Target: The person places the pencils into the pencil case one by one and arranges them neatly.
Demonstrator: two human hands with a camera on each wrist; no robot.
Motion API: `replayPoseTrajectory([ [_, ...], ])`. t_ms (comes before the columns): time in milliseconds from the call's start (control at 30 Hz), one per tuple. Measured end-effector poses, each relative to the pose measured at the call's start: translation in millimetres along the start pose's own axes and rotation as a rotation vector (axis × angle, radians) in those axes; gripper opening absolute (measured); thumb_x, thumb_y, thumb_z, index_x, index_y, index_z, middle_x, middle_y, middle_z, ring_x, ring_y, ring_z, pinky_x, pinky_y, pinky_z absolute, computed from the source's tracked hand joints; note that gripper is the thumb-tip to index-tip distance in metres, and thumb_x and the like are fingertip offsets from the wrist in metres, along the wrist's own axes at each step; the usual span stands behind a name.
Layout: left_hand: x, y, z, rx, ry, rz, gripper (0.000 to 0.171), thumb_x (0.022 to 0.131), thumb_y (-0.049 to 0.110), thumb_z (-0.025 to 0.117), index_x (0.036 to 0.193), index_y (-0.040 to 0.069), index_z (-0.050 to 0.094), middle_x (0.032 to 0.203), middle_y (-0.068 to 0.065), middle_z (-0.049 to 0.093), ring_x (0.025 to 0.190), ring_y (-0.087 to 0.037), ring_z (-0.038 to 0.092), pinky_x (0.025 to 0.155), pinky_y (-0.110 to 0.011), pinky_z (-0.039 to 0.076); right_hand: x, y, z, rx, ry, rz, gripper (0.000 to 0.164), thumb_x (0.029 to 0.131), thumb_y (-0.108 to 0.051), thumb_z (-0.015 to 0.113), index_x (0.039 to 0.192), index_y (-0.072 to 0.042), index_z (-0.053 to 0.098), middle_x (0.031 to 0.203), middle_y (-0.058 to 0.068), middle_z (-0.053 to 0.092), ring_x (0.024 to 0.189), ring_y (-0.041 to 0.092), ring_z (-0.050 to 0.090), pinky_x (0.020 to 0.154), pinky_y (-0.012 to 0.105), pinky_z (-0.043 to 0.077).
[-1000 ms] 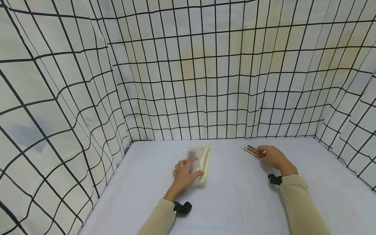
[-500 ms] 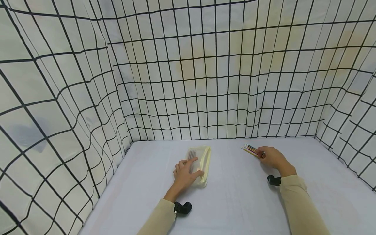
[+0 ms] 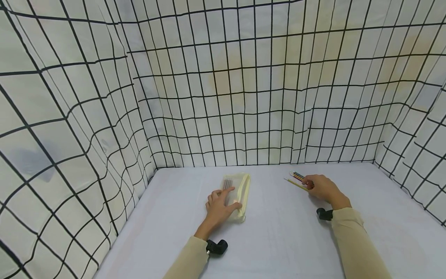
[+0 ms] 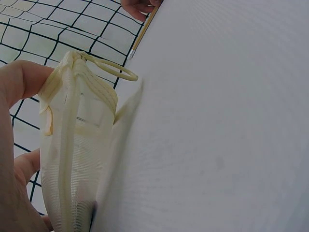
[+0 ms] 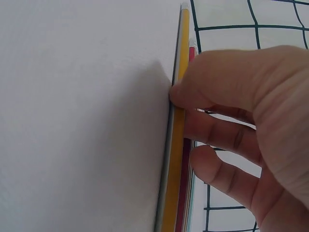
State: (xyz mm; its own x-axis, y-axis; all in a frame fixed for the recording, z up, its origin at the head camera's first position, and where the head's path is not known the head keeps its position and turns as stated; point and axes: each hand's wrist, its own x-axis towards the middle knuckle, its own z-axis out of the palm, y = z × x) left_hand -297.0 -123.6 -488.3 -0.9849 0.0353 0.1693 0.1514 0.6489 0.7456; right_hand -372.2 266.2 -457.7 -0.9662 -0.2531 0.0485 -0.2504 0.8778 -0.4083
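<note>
A pale yellow see-through mesh pencil case [image 3: 244,190] lies on the table, with several thin grey stick-like things [image 3: 227,183] showing inside it. My left hand [image 3: 217,205] holds the case across its near half, thumb and fingers spread over it. The left wrist view shows its zipper and a cord loop [image 4: 118,71] at one end. To the right, my right hand [image 3: 325,190] pinches a yellow pencil [image 5: 175,150] between thumb and finger. Several other pencils [image 3: 296,175], among them a red pencil [image 5: 184,183], lie beside it under the fingers.
White cloth covers the table [image 3: 271,240]. Behind and at both sides stands a black wire grid [image 3: 223,93] backed by white, faintly coloured sheeting. A small black camera [image 3: 217,247] is worn at each wrist.
The yellow pencil's far end has swung toward the near left, apart from the other pencils. My right hand has shifted slightly; the left hand and the case stay put.
</note>
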Motion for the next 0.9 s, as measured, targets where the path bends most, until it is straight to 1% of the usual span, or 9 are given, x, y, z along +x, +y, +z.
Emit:
replayPoseTrajectory([
  [100, 0.4, -0.2, 0.2, -0.001, 0.001, 0.000, 0.070, 0.080, 0.047, 0.073, 0.145, 0.026, 0.057, 0.146, -0.025, 0.039, 0.134, -0.040, 0.030, 0.108, -0.064, 0.022, 1, 1, 1, 0.009, -0.009, 0.011, 0.032, 0.081, 0.002, 0.070, 0.112, -0.008, 0.070, 0.088, 0.003, 0.063, 0.080, 0.020, 0.053, 0.069, 0.033, 0.042],
  [233, 0.8, -0.7, 0.7, -0.004, -0.003, 0.000, 0.069, 0.080, 0.047, 0.073, 0.145, 0.027, 0.057, 0.146, -0.024, 0.038, 0.134, -0.040, 0.030, 0.108, -0.063, 0.021, 1, 0, 0, 0.023, -0.026, 0.029, 0.033, 0.081, 0.001, 0.072, 0.112, -0.008, 0.069, 0.089, 0.004, 0.062, 0.082, 0.021, 0.054, 0.070, 0.035, 0.042],
  [333, 0.9, -0.6, 0.6, -0.009, -0.006, -0.002, 0.069, 0.080, 0.047, 0.072, 0.145, 0.029, 0.056, 0.147, -0.024, 0.038, 0.134, -0.039, 0.029, 0.108, -0.063, 0.020, 1, 0, 0, 0.034, -0.032, 0.021, 0.032, 0.081, 0.000, 0.072, 0.112, -0.007, 0.068, 0.089, 0.005, 0.062, 0.082, 0.021, 0.054, 0.071, 0.035, 0.043],
  [467, 1.2, -0.6, 0.4, -0.008, -0.002, 0.000, 0.070, 0.079, 0.048, 0.072, 0.144, 0.029, 0.057, 0.147, -0.024, 0.038, 0.135, -0.039, 0.029, 0.108, -0.063, 0.020, 3, -1, -2, 0.059, -0.028, -0.013, 0.030, 0.082, 0.000, 0.071, 0.111, -0.006, 0.068, 0.091, 0.006, 0.064, 0.082, 0.021, 0.055, 0.070, 0.034, 0.045],
  [633, 1.5, -1.4, 0.6, 0.004, 0.001, 0.002, 0.070, 0.079, 0.049, 0.072, 0.144, 0.029, 0.057, 0.147, -0.024, 0.038, 0.135, -0.040, 0.030, 0.108, -0.064, 0.021, 6, -3, -5, 0.079, -0.011, -0.035, 0.028, 0.084, -0.002, 0.069, 0.112, -0.007, 0.069, 0.092, 0.006, 0.065, 0.082, 0.020, 0.056, 0.069, 0.033, 0.046],
  [767, 1.5, -1.7, 0.8, 0.002, 0.004, 0.008, 0.070, 0.079, 0.048, 0.073, 0.144, 0.028, 0.057, 0.147, -0.025, 0.038, 0.135, -0.040, 0.030, 0.108, -0.064, 0.021, 8, -4, -7, 0.099, 0.018, -0.052, 0.031, 0.083, -0.001, 0.069, 0.113, -0.008, 0.069, 0.092, 0.007, 0.067, 0.082, 0.020, 0.057, 0.069, 0.033, 0.047],
  [900, 1.9, -2.2, 1.3, 0.008, 0.002, 0.001, 0.070, 0.079, 0.049, 0.073, 0.144, 0.029, 0.057, 0.147, -0.024, 0.038, 0.135, -0.039, 0.030, 0.108, -0.063, 0.021, 8, -8, -9, 0.138, 0.042, -0.061, 0.034, 0.082, 0.000, 0.069, 0.115, -0.007, 0.068, 0.097, 0.010, 0.069, 0.084, 0.021, 0.060, 0.069, 0.033, 0.050],
])
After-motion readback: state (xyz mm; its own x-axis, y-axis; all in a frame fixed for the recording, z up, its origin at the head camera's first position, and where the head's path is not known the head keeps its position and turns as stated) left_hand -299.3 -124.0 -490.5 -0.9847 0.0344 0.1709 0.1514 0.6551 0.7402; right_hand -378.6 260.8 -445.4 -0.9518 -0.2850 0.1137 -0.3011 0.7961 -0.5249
